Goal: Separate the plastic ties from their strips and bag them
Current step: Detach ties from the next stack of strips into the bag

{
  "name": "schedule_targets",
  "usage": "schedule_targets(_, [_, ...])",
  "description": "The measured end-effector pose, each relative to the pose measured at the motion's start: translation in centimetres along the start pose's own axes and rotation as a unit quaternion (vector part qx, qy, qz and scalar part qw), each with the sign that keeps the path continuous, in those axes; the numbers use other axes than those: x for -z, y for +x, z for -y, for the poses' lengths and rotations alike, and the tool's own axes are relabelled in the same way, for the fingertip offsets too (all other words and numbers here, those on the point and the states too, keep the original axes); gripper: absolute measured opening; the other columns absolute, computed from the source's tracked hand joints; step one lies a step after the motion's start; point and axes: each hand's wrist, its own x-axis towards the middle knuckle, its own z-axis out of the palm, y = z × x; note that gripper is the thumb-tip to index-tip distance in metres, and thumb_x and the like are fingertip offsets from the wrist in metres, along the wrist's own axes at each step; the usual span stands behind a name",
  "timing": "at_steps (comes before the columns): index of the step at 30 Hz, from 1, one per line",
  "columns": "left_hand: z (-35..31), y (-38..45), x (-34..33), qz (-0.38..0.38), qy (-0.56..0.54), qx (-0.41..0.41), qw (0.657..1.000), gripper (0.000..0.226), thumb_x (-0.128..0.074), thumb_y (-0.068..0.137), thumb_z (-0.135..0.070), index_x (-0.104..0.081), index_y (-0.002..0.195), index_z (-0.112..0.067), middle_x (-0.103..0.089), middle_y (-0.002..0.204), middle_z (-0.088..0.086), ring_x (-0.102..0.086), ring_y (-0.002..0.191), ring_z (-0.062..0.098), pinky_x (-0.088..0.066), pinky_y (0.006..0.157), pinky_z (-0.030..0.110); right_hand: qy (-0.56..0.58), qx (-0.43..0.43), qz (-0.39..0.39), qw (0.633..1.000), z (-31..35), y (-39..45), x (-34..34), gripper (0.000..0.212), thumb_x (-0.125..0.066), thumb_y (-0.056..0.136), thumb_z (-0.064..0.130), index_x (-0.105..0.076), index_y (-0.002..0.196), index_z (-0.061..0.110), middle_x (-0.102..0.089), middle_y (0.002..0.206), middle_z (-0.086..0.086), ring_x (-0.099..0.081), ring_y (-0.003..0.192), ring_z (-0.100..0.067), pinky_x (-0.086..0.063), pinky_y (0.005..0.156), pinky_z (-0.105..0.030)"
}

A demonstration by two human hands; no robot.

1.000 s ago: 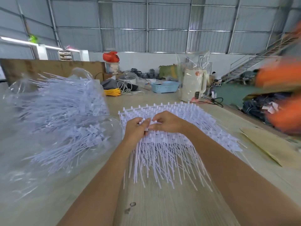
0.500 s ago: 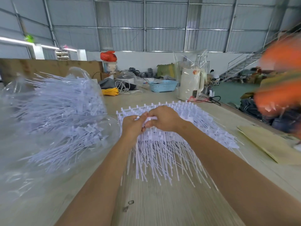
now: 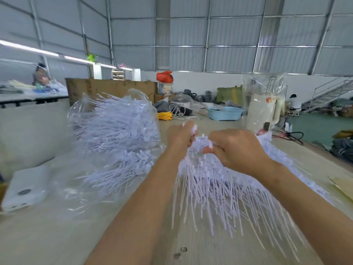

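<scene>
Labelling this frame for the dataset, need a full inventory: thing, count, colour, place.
white plastic ties on strips: one fanned pile, white, table centre under both hands
clear plastic bag of loose ties: one, clear with white ties, left of the pile
flat white box: one, white, near left of table
yellow coiled cable: one, yellow, far table
light blue plastic basket: one, light blue, far table
white kettle in clear wrap: one, white, far right of table
wooden table: one, pale wood
left hand: grips a bunch of tie heads
right hand: pinches the ties in the pile
</scene>
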Motion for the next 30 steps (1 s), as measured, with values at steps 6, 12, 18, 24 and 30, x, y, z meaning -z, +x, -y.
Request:
schedule_targets(6, [-7.4,3.7,6.4,-0.041,0.223,-0.191,0.955,0.019,-0.065,0.088,-0.024,-0.063,0.093,-0.005,-0.064,0.079,0.005,-0.066,0.061,0.013,-0.041,0.044,0.015,0.027,-0.140,0.042,0.989,-3.5,-1.6,-0.4,0.040,-0.061,0.085,0.044,-0.058,0.079,0.005,-0.051,0.056,-0.007,-0.045,0.057,-0.028,-0.031,0.052,-0.031])
schedule_targets(12, [1.7,5.8,12.4,0.040,0.656,-0.031,0.753,0.027,-0.056,0.092,-0.026,-0.064,0.107,-0.005,-0.062,0.119,0.014,-0.059,0.110,0.028,-0.047,0.094,0.035,0.051,-0.180,0.032,0.982,-4.7,-1.7,-0.8,0.034,-0.058,0.081,0.053,-0.065,0.091,0.020,-0.067,0.075,-0.007,-0.052,0.066,-0.024,-0.034,0.059,-0.028])
schedule_targets(18, [3.3,5.5,12.7,0.000,0.707,0.012,0.707,0.045,-0.053,0.092,-0.032,-0.045,0.134,-0.019,-0.041,0.137,0.012,-0.040,0.129,0.033,-0.036,0.103,0.044,0.004,-0.192,0.061,0.980,-4.9,-1.1,-1.5,0.055,-0.043,0.073,0.068,-0.066,0.105,0.030,-0.072,0.095,-0.001,-0.063,0.084,-0.024,-0.035,0.061,-0.026])
schedule_targets(24, [-0.2,3.3,7.8,-0.063,0.643,-0.140,0.751,0.034,-0.053,0.094,-0.036,-0.059,0.117,-0.011,-0.060,0.115,0.010,-0.055,0.108,0.026,-0.043,0.088,0.037,0.121,-0.196,0.113,0.966,-4.4,-0.2,-2.1,0.034,-0.060,0.086,0.044,-0.062,0.112,0.022,-0.067,0.111,-0.001,-0.058,0.099,-0.023,-0.041,0.076,-0.030])
schedule_targets(30, [0.3,-1.5,-0.2,0.295,0.113,-0.046,0.948,0.048,-0.061,0.076,-0.057,-0.066,0.097,-0.015,-0.072,0.080,0.000,-0.071,0.071,0.015,-0.054,0.061,0.021,0.199,-0.184,0.154,0.950,-4.3,0.5,-2.2,0.041,-0.065,0.085,0.016,-0.044,0.121,0.015,-0.060,0.109,-0.005,-0.056,0.101,-0.023,-0.043,0.079,-0.031])
